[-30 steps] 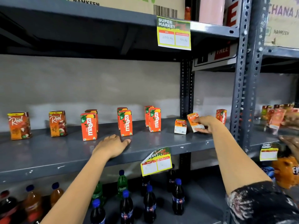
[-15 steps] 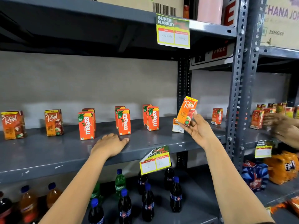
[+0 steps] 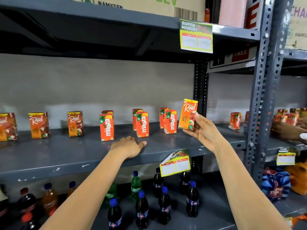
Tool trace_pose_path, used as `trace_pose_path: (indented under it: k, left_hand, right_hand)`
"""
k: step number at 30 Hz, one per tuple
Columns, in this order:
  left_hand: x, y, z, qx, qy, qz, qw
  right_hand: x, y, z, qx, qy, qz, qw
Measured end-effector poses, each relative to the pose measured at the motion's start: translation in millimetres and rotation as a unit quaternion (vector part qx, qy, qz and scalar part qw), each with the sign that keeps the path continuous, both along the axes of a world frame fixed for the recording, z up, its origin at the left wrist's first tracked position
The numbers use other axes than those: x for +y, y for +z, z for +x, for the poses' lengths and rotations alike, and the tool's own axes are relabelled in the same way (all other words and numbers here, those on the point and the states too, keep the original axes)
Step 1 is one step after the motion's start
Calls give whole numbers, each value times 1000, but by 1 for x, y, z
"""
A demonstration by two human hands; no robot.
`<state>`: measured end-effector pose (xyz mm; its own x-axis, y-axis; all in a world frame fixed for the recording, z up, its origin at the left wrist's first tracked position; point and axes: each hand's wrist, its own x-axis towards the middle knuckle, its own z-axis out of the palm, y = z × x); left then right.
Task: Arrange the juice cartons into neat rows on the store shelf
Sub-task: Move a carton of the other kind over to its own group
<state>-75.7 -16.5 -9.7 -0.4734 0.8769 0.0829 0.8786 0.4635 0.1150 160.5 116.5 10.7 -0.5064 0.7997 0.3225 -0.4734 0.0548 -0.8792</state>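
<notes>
My right hand [image 3: 203, 130] holds an orange Real apple juice carton [image 3: 188, 114] upright, lifted above the grey shelf [image 3: 66, 155] near its right post. My left hand [image 3: 127, 145] rests flat, palm down, on the shelf's front part, holding nothing. Three Real cartons [image 3: 75, 123] stand apart at the left. Red-orange Maaza cartons [image 3: 106, 127] stand in short front-to-back pairs in the middle, with the rightmost pair [image 3: 170, 121] just left of the held carton. One more Maaza carton [image 3: 235, 121] stands alone at the right.
A perforated steel post [image 3: 259, 105] divides this bay from the right one, where another person's hand [image 3: 289, 131] reaches among cartons. Soda bottles [image 3: 163, 205] fill the shelf below. Price tags [image 3: 175, 162] hang from the shelf edges. Cardboard boxes sit on the shelf above.
My right hand has picked the Real carton up off the shelf, turned it upright and carried it a little leftward and higher. My left hand has stayed flat on the shelf.
</notes>
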Motion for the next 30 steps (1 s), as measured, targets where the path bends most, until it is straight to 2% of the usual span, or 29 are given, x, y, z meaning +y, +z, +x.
trace_pose_path:
  k: [6,12,16,18,21,24,28,30]
  left_hand:
    - [-81,-3,-41,7,19,25,999]
    - [-172,-2,-112,21,97,37,994]
    - [-196,-6,-128,16,54,20,998]
    - [-197,-8,-131,45,34,10,998]
    - [-194,-16,-137,114,32,13,993]
    - [-191,-24,-143,136,35,38,989]
    - [-193,-20,-141,119,30,32,992]
    - [-197,-16,-136,81,31,41,995]
  right_hand:
    - [-61,11,-85,-5,94,19,995]
    - [-140,19,-205,-134,81,78,985]
    - [-181,16,-269,-209,83,112,968]
    - [-191,14,-293,-242,76,123,959]
    - [-193,12,-315,-299,59,146,941]
    - [-190,10,-325,-328,49,149,931]
    - [-191,9,-322,-340,45,159,926]
    - [-193,11,-315,-365,21,216,905]
